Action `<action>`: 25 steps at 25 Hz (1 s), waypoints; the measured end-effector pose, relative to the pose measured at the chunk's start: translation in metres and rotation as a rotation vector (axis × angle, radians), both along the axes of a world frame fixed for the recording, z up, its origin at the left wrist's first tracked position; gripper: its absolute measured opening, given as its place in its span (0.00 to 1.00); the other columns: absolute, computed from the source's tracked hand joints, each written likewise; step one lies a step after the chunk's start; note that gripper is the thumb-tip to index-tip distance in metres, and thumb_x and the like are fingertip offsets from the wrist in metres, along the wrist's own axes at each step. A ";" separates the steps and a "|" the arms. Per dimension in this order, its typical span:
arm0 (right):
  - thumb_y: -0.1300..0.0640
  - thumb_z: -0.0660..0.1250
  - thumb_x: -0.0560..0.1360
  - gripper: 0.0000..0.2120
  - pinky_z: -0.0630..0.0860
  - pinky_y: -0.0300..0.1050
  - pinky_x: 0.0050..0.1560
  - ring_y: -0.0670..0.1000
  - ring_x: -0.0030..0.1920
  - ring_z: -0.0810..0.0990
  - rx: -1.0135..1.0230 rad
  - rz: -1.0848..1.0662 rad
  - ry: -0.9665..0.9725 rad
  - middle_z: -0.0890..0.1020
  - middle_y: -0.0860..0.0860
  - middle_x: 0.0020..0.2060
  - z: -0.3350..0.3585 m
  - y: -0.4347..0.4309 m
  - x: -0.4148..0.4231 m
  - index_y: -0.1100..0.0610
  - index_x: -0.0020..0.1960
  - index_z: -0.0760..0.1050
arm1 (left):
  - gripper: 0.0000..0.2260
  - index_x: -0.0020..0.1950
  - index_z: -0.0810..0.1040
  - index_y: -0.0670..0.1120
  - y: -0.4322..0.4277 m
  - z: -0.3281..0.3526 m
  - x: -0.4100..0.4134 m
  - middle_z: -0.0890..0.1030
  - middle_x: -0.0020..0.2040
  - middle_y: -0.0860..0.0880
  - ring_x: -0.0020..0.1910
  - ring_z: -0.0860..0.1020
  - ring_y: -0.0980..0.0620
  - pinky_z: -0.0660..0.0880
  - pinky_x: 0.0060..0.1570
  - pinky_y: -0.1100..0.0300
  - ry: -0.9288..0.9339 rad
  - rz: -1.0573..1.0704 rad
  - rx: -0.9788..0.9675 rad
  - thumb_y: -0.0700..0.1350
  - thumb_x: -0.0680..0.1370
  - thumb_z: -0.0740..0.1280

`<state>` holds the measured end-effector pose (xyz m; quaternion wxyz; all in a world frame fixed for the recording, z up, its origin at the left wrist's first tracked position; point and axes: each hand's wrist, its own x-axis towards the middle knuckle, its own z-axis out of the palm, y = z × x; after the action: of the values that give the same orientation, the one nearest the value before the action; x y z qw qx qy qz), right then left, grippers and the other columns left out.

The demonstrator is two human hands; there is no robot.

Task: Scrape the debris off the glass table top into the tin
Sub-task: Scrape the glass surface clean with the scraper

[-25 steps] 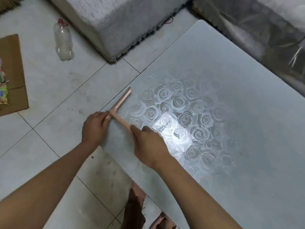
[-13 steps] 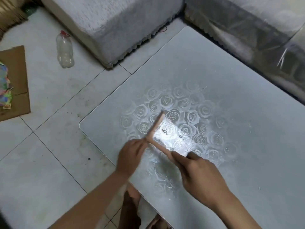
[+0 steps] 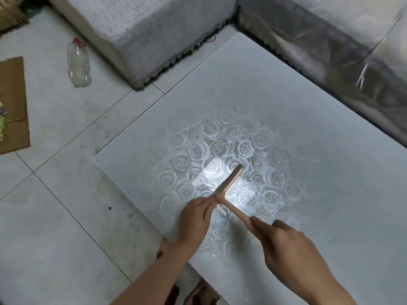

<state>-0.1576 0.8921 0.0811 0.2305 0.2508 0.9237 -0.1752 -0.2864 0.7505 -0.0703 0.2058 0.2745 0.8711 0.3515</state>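
A pink T-shaped scraper (image 3: 229,183) lies with its blade on the glass table top (image 3: 297,119), over the rose pattern near the bright glare. My left hand (image 3: 195,219) pinches the near end of the blade where it meets the handle. My right hand (image 3: 286,245) grips the handle's lower end. Small white specks of debris (image 3: 207,180) sit on the glass beside the blade. No tin is in view.
A grey sofa block (image 3: 143,29) stands beyond the table's far left edge and a plastic-covered sofa (image 3: 330,40) runs along the far right. An empty plastic bottle (image 3: 78,62) and cardboard (image 3: 13,102) lie on the tiled floor (image 3: 55,194) at left. My feet show under the glass.
The scraper and both hands have moved from the table's left edge rightward onto the rose pattern in the middle. Both hands keep their hold on it.
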 end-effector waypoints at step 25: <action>0.58 0.56 0.78 0.13 0.61 0.46 0.36 0.57 0.33 0.66 -0.132 0.208 0.196 0.60 0.50 0.33 -0.025 -0.076 -0.150 0.52 0.61 0.69 | 0.09 0.55 0.83 0.44 -0.099 0.010 -0.145 0.85 0.49 0.43 0.47 0.82 0.42 0.78 0.46 0.51 0.242 0.145 -0.157 0.43 0.78 0.67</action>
<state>-0.3075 0.8161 0.0559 0.1722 0.1199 0.9492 -0.2344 -0.4310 0.6514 -0.0603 0.0945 0.2345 0.9318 0.2606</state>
